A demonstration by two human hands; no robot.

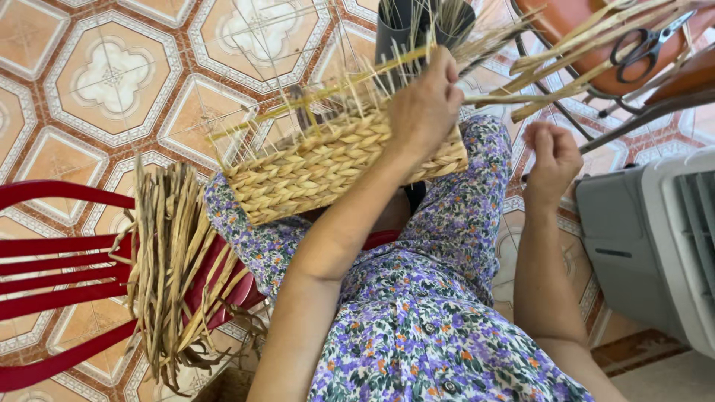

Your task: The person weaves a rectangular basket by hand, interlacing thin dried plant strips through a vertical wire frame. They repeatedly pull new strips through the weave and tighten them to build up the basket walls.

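The floor [112, 74] is laid with glossy tiles in terracotta and cream, each an octagonal panel framed by pale borders with a white floral motif at its centre. Daylight falls evenly across it and leaves soft reflections on the glaze. On the left stands a red plastic chair [52, 260] with slatted bars, seen from above. At the right edge sits a grey and white appliance [655, 238] with a ribbed grille, resting on the tiles. In the upper right corner an orange chair [588, 37] on a thin dark metal frame shows in part. A dark cylindrical container [417, 30] stands near the top edge, on the tiles.
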